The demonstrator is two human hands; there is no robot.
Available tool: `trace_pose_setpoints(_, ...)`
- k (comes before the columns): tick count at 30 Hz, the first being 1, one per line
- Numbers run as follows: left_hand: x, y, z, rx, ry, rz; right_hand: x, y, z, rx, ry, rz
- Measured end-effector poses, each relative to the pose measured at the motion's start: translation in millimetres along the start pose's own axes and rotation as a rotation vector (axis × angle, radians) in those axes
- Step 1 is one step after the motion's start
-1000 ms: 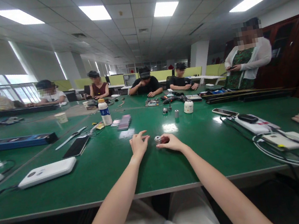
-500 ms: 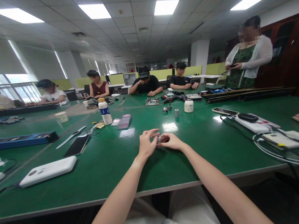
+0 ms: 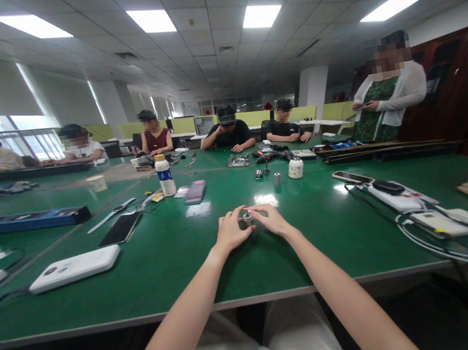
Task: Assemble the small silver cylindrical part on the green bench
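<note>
Closer together now, left hand (image 3: 230, 232) and right hand (image 3: 274, 220) pinch 1 metal part (image 3: 248, 218) with curled fingers above the green worktop (image 3: 175, 254) in a ceiling-lit office; a capped bottle (image 3: 164, 176) stands beyond.

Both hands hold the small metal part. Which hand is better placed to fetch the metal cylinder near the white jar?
Probably the right hand. The metal cylinder stands beyond the small metal part, on the right side; the left hand would need to cross over it.

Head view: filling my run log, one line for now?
left hand: grips small metal part; right hand: grips it too; at green table
</note>
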State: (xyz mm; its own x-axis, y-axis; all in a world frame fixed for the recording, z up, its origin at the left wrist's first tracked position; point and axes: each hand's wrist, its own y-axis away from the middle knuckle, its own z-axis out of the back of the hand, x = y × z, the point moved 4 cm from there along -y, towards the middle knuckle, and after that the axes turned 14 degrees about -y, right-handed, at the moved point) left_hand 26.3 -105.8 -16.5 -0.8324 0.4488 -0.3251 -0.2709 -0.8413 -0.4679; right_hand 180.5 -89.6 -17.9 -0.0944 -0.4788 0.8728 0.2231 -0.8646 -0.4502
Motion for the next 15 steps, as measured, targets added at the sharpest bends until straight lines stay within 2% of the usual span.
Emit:
trace_pose_setpoints(9, 4.8, -2.6, -5.7, 0.118, 0.065, 0.053, 4.0, 8.2, -2.7, -0.226, 0.387, 0.007)
trace_pose_setpoints(12, 5.5, -3.3, -8.0, 0.130, 0.082, 0.067, 4.6, 6.2, -2.6, -0.285, 0.396, 0.009)
trace_pose_setpoints(15, 5.9, -3.8, -9.7, 0.134, 0.089, 0.069, 1.1, 3.6, 9.1, -0.423, 0.368, -0.021)
